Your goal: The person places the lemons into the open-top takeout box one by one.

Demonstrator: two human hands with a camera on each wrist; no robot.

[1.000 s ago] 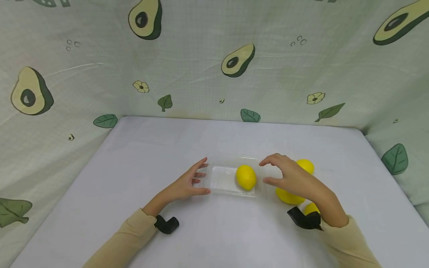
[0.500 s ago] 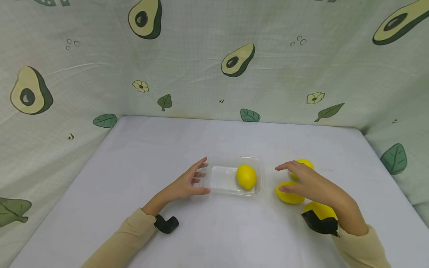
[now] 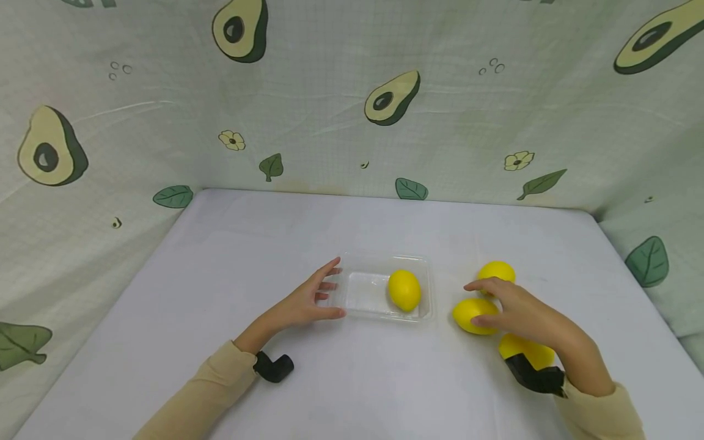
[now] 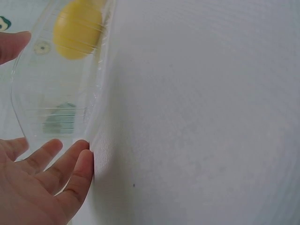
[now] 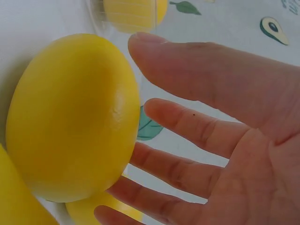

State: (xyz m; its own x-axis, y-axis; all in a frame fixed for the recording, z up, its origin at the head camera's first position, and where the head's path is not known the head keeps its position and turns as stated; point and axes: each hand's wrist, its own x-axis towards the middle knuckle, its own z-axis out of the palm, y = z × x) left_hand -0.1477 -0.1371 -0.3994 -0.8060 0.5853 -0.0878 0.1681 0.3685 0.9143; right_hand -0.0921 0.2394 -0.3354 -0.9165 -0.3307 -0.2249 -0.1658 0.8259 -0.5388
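A clear plastic tray (image 3: 365,294) lies mid-table with one yellow lemon (image 3: 404,291) at its right end. My left hand (image 3: 305,304) rests at the tray's left end, fingers spread and fingertips right at its wall; the left wrist view shows the thumb (image 4: 14,46) at one side of the rim. To the right of the tray, my right hand (image 3: 519,313) hovers over a second lemon (image 3: 467,316), its thumb and fingers spread around it. In the right wrist view this lemon (image 5: 75,117) lies just in front of the loosely extended fingers (image 5: 187,126).
Another lemon (image 3: 497,271) lies behind the right hand, and one more (image 3: 525,348) sits nearer the front, partly covered by the black wrist camera mount (image 3: 533,374). White cloth covers the table (image 3: 374,391). An avocado-print curtain (image 3: 324,73) encloses the back and sides.
My right hand has moved right, away from the tray's right end, and down to the nearby lemon. The left hand, tray and lemons have stayed in place.
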